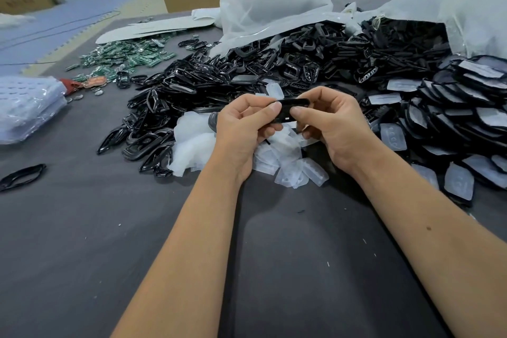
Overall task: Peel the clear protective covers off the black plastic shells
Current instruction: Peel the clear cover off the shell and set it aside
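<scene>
Glossy black shells (pixel 274 69), frosted clear covers (pixel 290 165), green circuit boards (pixel 123 56), dark grey table (pixel 82 228)

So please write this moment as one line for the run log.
left hand: pinches glossy black plastic shell | right hand: pinches same shell | heap of peeled clear plastic covers: beneath hands | cover on held shell: cannot tell

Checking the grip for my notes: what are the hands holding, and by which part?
Both hands pinch one black shell: left hand at its left end, right hand at its right end.
</scene>
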Motion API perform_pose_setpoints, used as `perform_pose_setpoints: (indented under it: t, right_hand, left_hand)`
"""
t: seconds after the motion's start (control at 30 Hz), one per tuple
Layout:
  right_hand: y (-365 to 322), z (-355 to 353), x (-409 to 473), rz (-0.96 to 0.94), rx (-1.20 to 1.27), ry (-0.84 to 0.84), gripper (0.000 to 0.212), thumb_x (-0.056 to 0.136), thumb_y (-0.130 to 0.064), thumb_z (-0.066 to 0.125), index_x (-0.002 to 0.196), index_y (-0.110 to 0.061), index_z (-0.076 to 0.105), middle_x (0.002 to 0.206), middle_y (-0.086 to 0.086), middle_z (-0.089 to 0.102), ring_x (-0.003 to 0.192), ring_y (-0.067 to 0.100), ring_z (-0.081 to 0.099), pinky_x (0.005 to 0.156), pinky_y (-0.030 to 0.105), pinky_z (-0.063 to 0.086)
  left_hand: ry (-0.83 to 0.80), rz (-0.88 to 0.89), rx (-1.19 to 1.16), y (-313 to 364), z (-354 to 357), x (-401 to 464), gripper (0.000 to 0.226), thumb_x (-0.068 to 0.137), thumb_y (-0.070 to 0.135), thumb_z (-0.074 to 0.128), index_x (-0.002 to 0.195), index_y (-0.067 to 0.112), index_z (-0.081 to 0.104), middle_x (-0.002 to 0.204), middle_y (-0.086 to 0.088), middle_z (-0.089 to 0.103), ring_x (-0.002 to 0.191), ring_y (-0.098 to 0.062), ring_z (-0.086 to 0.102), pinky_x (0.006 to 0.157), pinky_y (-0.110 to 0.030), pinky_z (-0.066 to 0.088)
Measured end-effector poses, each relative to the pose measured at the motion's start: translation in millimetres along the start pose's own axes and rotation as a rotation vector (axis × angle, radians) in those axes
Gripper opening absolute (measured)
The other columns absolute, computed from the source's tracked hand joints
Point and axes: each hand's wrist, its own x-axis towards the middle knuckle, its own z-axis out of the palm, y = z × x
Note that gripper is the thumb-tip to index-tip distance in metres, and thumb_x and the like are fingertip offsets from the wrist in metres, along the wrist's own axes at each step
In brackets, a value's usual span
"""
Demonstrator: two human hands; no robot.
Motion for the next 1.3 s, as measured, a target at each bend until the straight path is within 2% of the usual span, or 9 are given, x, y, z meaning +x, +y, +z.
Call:
perform_pose_setpoints:
  t: [0.1, 0.3, 0.47, 0.63, 0.77, 0.87, 1.03, 1.23, 1.3]
  right_hand:
    - [0, 0, 0, 0.001, 0.015, -0.016, 0.018, 0.091, 0.003, 0.074, 0.086, -0.014, 0.07, 0.081, 0.011, 0.069, 0.071, 0.017, 0.071, 0.055, 0.023, 0.053]
    - [6, 3, -1, -0.061, -0.046, 0.091, 0.011, 0.089, 0.01, 0.073, 0.096, 0.006, 0.066, 0.076, 0.017, 0.069, 0.06, 0.019, 0.072, 0.057, 0.024, 0.057]
    - [10, 6, 0, -0.1, -0.053, 0.087, 0.015, 0.088, 0.013, 0.072, 0.088, 0.001, 0.062, 0.075, 0.011, 0.07, 0.055, 0.022, 0.069, 0.056, 0.027, 0.059]
    - [12, 6, 2, -0.081, -0.07, 0.098, 0.027, 0.087, 0.006, 0.078, 0.105, 0.002, 0.059, 0.077, 0.006, 0.071, 0.058, 0.026, 0.072, 0.054, 0.032, 0.059]
    - [13, 7, 2, -0.138, -0.326, 0.108, 0.041, 0.081, -0.01, 0.089, 0.103, -0.012, 0.055, 0.086, 0.007, 0.069, 0.056, 0.018, 0.066, 0.05, 0.03, 0.053]
    - [6, 8, -2, -0.316, -0.633, -0.058, 0.037, 0.075, -0.026, 0.094, 0.083, -0.013, 0.061, 0.071, 0.001, 0.064, 0.056, 0.004, 0.053, 0.057, 0.022, 0.047]
    - [-17, 8, -6, -0.043, -0.888, -0.561, 0.045, 0.061, -0.048, 0.098, 0.065, -0.018, 0.065, 0.055, -0.006, 0.061, 0.051, 0.006, 0.051, 0.051, 0.023, 0.043]
    - [-26, 11, -7, 0.093, -0.942, -0.677, 0.028, 0.07, -0.032, 0.094, 0.075, -0.022, 0.069, 0.063, 0.0, 0.069, 0.059, 0.025, 0.067, 0.051, 0.034, 0.058]
    - [-26, 8, -6, 0.048, -0.942, -0.667, 0.015, 0.079, -0.026, 0.086, 0.074, -0.022, 0.072, 0.064, 0.001, 0.071, 0.056, 0.018, 0.066, 0.053, 0.027, 0.054]
  left_hand:
    - [-0.014, -0.003, -0.003, 0, 0, 1, 0.018, 0.089, -0.002, 0.073, 0.08, 0.013, 0.072, 0.076, -0.008, 0.072, 0.058, -0.016, 0.064, 0.057, -0.019, 0.052]
    - [0.033, 0.134, 0.165, -11, 3, 3, 0.016, 0.086, -0.008, 0.074, 0.085, 0.007, 0.067, 0.071, -0.007, 0.071, 0.058, -0.014, 0.066, 0.057, -0.02, 0.052]
    - [0.073, 0.249, 0.284, -15, 4, 4, 0.02, 0.083, 0.002, 0.077, 0.078, 0.018, 0.066, 0.077, -0.005, 0.073, 0.059, -0.016, 0.068, 0.058, -0.023, 0.053]
    - [0.104, 0.296, 0.287, -14, 2, 6, 0.026, 0.083, -0.005, 0.076, 0.077, 0.017, 0.063, 0.08, -0.005, 0.075, 0.057, -0.017, 0.066, 0.056, -0.027, 0.054]
    - [0.224, 0.34, 0.33, -12, -1, 8, 0.02, 0.083, -0.004, 0.077, 0.08, 0.01, 0.063, 0.079, -0.001, 0.075, 0.057, -0.021, 0.067, 0.057, -0.033, 0.056]
    - [0.378, 0.369, 0.347, -11, -6, 11, 0.021, 0.083, 0.0, 0.078, 0.079, 0.016, 0.064, 0.081, -0.006, 0.075, 0.064, -0.032, 0.071, 0.063, -0.042, 0.059]
    - [0.494, 0.3, 0.242, -9, -9, 12, 0.022, 0.085, 0.004, 0.078, 0.078, 0.019, 0.063, 0.077, -0.009, 0.072, 0.06, -0.02, 0.071, 0.056, -0.028, 0.052]
    - [0.478, 0.244, 0.195, -7, -7, 12, 0.017, 0.086, 0.003, 0.078, 0.082, 0.012, 0.064, 0.071, -0.007, 0.069, 0.058, -0.016, 0.07, 0.05, -0.025, 0.049]
    - [0.475, 0.234, 0.181, -7, -7, 12, 0.016, 0.086, 0.003, 0.078, 0.083, 0.011, 0.065, 0.07, -0.006, 0.068, 0.058, -0.016, 0.07, 0.05, -0.024, 0.048]
